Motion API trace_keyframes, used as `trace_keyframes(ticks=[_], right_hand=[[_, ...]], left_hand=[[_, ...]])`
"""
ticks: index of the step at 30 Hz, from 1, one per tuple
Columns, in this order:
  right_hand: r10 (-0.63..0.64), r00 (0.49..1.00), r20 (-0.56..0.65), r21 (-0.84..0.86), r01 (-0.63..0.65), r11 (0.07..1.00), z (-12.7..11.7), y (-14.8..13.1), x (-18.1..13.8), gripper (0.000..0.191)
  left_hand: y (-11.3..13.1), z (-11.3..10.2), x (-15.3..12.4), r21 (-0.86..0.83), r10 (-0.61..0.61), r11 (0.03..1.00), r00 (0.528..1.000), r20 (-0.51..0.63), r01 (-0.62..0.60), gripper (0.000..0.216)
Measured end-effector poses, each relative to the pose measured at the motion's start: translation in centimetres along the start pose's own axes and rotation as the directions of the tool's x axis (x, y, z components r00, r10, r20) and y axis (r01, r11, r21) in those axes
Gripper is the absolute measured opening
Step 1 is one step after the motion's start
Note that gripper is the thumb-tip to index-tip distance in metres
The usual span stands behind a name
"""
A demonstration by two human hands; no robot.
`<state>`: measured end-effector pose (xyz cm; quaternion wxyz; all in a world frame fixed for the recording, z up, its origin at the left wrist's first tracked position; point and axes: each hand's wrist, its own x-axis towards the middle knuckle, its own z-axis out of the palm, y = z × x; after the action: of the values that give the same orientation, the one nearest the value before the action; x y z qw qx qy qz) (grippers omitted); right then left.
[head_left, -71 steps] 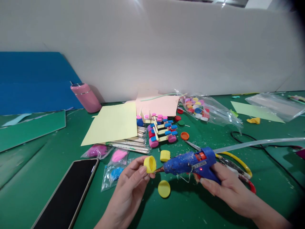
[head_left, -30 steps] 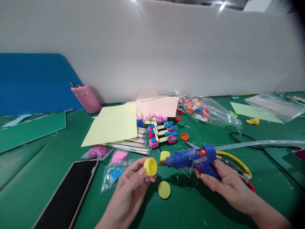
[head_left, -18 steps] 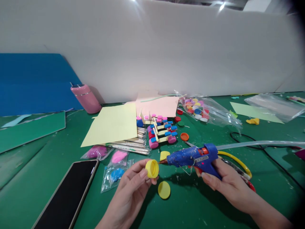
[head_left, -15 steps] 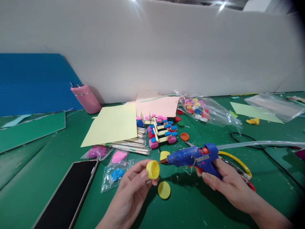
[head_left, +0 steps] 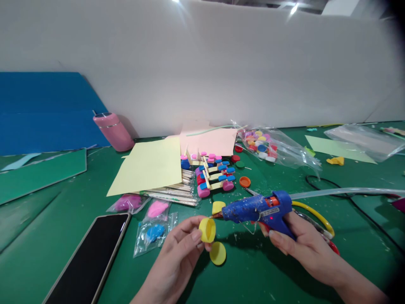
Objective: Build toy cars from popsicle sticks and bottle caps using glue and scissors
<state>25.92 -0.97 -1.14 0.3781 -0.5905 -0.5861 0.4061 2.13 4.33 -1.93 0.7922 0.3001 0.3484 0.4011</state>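
Note:
Between the thumb and fingers of my left hand is a yellow bottle cap, its hollow side turned toward the right. My right hand grips a blue hot glue gun by the handle, with a clear glue stick sticking out of its back. The gun's nozzle points left, at the upper rim of the cap; whether they touch I cannot tell. On the table just below lies another round yellow cap. One more yellow cap stands behind the nozzle.
Small cars of sticks and caps stand behind the glue gun. A bag of coloured caps, an orange cap and a black cable lie rightward. Left are a phone, clay packets, yellow paper and a pink bottle.
My left hand has moved the yellow cap slightly right and down, turning it a little under the nozzle. The glue gun has stayed almost in place.

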Motion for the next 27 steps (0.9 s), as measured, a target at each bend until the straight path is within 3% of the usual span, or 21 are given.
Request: trace_keyframes(ticks=[6,14,23,27], right_hand=[[0.029,0.997,0.072,-0.002,-0.029,1.000,-0.1,0.1,-0.1,0.025],[0.041,0.998,0.049,0.103,-0.045,0.994,0.3,0.1,0.2,0.027],[0.045,0.994,-0.104,0.408,0.001,0.913,-0.3,0.9,2.1,0.027],[-0.003,0.970,-0.244,0.352,0.092,0.931,-1.4,1.2,2.6,0.021]], left_hand=[[-0.2,0.0,0.1,0.002,-0.021,1.000,0.999,-0.025,0.021,0.018],[0.3,0.1,0.0,-0.011,0.015,1.000,1.000,-0.023,-0.016,0.017],[0.4,0.4,0.0,-0.073,0.042,0.996,0.994,-0.097,-0.049,0.016],[0.5,0.3,0.1,-0.089,0.029,0.995,0.994,-0.102,-0.038,0.015]])
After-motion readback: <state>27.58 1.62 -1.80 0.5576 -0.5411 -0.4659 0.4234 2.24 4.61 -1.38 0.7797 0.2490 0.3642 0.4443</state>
